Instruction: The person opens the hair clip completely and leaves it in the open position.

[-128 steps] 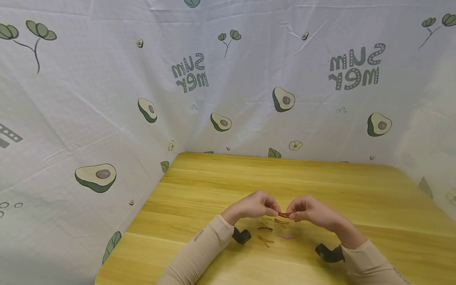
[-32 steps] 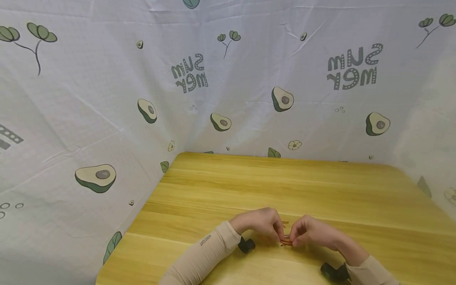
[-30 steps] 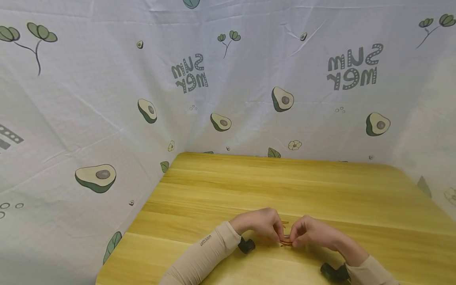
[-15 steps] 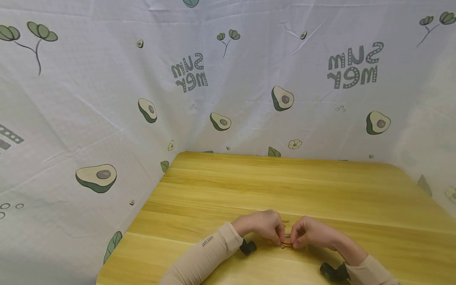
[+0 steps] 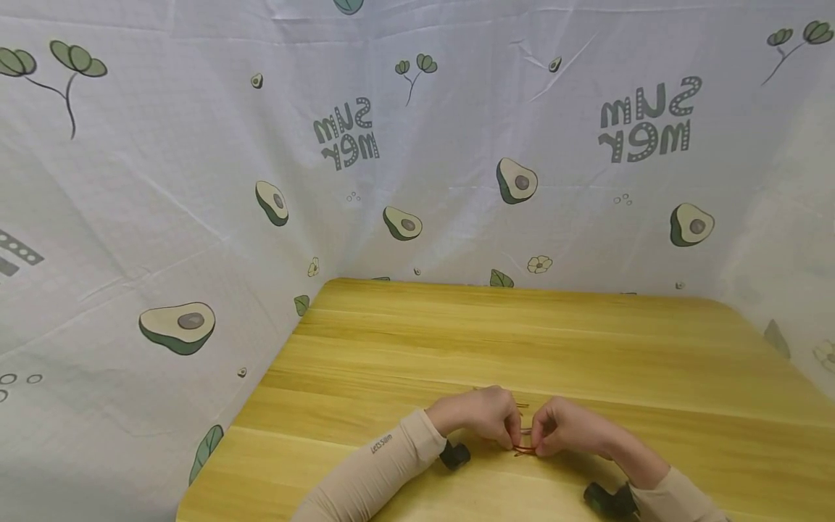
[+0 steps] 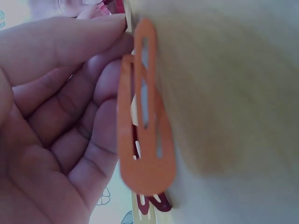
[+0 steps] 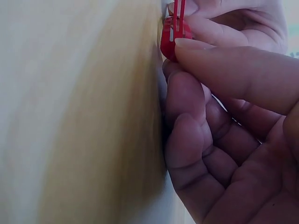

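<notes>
A red snap hair clip (image 7: 174, 39), its narrow arms lifted from its body, lies between both hands near the table's front. The left hand (image 5: 493, 415) pinches one end between thumb and fingertips. At the other end, the right hand (image 5: 574, 429) pinches it with its thumb across the rounded part. Close beside the left fingers in the left wrist view is an orange snap clip (image 6: 147, 179), sprung open. Beyond it lie a dark red clip (image 6: 161, 202) and a pale yellow clip (image 6: 142, 212), partly covered. The hands hide other clips in the head view.
The wooden table (image 5: 404, 326) meets a hanging white cloth (image 5: 457, 145) printed with avocados at its back and sides. Black wrist cameras (image 5: 454, 455) jut out under both sleeves. Another thin clip (image 5: 522, 405) lies just behind the hands.
Since the oldest frame both hands have come down and nearer to the body, covering clips that showed on the table. During the last second they have barely moved, still holding the red clip.
</notes>
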Demonstrator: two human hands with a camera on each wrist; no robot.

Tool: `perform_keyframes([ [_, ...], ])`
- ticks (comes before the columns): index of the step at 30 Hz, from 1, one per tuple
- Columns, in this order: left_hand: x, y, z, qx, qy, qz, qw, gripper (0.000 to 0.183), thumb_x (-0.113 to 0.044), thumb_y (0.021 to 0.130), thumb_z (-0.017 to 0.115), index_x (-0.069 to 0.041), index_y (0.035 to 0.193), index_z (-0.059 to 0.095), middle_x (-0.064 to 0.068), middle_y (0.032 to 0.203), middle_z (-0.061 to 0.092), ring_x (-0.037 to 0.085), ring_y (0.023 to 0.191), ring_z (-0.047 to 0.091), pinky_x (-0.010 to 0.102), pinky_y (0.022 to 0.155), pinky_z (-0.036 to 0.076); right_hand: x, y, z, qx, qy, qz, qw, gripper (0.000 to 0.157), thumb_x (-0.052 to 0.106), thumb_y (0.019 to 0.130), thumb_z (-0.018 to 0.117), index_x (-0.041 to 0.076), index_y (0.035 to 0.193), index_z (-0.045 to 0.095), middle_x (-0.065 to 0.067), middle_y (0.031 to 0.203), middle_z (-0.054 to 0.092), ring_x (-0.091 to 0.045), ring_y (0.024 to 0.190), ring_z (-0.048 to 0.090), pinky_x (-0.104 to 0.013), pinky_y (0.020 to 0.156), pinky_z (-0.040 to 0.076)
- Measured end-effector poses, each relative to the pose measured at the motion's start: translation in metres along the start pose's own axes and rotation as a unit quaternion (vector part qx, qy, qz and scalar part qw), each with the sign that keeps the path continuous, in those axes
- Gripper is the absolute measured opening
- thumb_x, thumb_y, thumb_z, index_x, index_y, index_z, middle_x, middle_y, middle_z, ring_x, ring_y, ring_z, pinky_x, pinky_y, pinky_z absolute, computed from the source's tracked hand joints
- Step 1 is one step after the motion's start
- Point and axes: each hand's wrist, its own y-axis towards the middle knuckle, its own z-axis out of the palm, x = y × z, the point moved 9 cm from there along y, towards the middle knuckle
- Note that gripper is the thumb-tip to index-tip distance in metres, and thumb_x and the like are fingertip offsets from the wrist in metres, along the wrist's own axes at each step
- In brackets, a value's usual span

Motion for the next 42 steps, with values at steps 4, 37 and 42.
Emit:
perform_keyframes([
  [4, 0.0006, 0.0008, -0.0010, -0.007, 0.003, 0.000, 1.0000, 0.008, -0.005, 0.083, 0.078, -0.013, 0.083, 0.080, -0.014, 0.073, 0.069, -0.007, 0.060, 0.043, 0.006, 0.057, 0.039, -0.0016, 0.0009, -0.0013, -0.006, -0.007, 0.003, 1.000, 0.005, -0.008, 0.079, 0.070, -0.004, 0.082, 0.069, -0.005, 0.077, 0.070, -0.002, 0.065, 0.051, -0.019, 0.059, 0.043],
  [37, 0.0013, -0.0031, -0.0024, -0.006, -0.011, -0.011, 0.9999, 0.006, -0.006, 0.084, 0.077, -0.012, 0.084, 0.079, -0.013, 0.075, 0.067, -0.007, 0.063, 0.045, 0.007, 0.058, 0.040, -0.0034, 0.0009, -0.0018, -0.022, -0.029, 0.029, 0.999, 0.006, -0.004, 0.079, 0.073, -0.004, 0.082, 0.068, 0.002, 0.078, 0.066, -0.004, 0.066, 0.053, -0.020, 0.059, 0.044],
  [42, 0.0019, -0.0026, -0.0027, -0.007, -0.014, -0.013, 0.9998, 0.007, -0.005, 0.084, 0.078, -0.012, 0.084, 0.079, -0.013, 0.074, 0.067, -0.007, 0.062, 0.045, 0.007, 0.058, 0.040, -0.0021, 0.0003, -0.0012, -0.016, -0.023, 0.026, 0.999, 0.007, -0.002, 0.079, 0.074, -0.003, 0.082, 0.068, 0.003, 0.078, 0.067, -0.003, 0.066, 0.054, -0.020, 0.060, 0.045],
])
